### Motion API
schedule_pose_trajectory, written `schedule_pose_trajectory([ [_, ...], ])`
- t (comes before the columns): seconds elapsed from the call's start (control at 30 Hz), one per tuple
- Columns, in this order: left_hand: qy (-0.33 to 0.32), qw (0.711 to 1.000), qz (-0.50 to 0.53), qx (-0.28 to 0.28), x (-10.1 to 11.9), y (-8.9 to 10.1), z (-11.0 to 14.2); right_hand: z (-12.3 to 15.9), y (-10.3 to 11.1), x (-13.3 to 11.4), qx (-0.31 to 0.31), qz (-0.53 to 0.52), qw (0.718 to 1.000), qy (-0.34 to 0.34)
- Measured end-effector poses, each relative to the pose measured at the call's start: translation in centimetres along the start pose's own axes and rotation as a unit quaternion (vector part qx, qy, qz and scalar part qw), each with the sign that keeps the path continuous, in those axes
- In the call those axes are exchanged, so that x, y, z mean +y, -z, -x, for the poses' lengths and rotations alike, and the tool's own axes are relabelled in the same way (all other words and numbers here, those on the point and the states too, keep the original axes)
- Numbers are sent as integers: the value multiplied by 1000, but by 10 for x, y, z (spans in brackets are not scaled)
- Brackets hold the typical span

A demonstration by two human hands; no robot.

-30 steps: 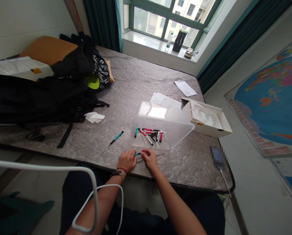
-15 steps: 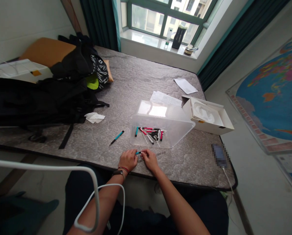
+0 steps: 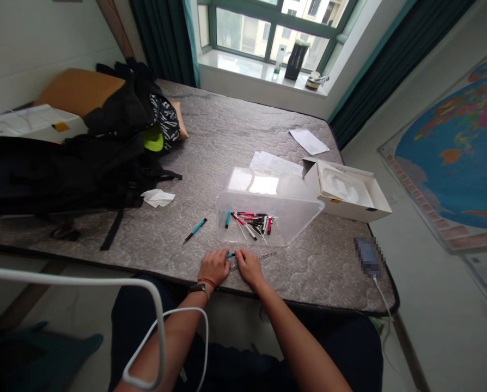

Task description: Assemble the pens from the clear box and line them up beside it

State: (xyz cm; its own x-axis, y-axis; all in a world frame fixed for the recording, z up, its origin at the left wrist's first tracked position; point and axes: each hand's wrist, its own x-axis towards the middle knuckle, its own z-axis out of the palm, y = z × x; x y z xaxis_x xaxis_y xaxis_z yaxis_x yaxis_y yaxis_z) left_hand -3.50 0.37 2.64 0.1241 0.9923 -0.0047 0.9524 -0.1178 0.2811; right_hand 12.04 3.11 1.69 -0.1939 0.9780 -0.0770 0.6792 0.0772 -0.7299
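Note:
Close together at the near edge of the mattress, my two hands are closed on one blue-and-black pen [image 3: 231, 255]. My left hand [image 3: 214, 266] wraps round its blue part, and my right hand [image 3: 249, 267] pinches its black end. Much of the pen is hidden by my fingers. Just beyond them a clear plastic bin [image 3: 296, 226] holds several pen parts [image 3: 251, 222] in blue, red, white and black, along with thin refills. Left of the bin, a second blue-and-black pen [image 3: 195, 231] lies on the mattress.
A crumpled tissue [image 3: 158, 197] and black backpacks [image 3: 64, 174] lie to the left. Papers [image 3: 274, 162] and an open white box [image 3: 349, 190] sit behind and right of the bin. A phone [image 3: 368, 257] with a cable rests at the right. A white tube [image 3: 157, 305] crosses the left foreground.
My right fingers have curled in a little more round the pen's black end. Both hands stay in nearly the same place, and the view has shifted slightly.

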Motion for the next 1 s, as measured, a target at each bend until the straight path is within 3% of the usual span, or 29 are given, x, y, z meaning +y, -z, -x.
schedule_pose_trajectory([
  [0.2,3,1000,5,-1,0,0,0,-2,3,7,-39,-20,999,31],
  [0.4,7,1000,5,-5,1,1,0,-6,-2,6,-21,27,999,18],
  [0.67,3,1000,-1,-7,1,1,0,-4,5,6,-37,-37,998,25],
  [0.87,6,1000,1,-12,1,2,0,-6,0,8,-24,19,999,17],
  [1.0,5,1000,1,-8,1,2,0,-5,0,8,-15,-1,1000,11],
])
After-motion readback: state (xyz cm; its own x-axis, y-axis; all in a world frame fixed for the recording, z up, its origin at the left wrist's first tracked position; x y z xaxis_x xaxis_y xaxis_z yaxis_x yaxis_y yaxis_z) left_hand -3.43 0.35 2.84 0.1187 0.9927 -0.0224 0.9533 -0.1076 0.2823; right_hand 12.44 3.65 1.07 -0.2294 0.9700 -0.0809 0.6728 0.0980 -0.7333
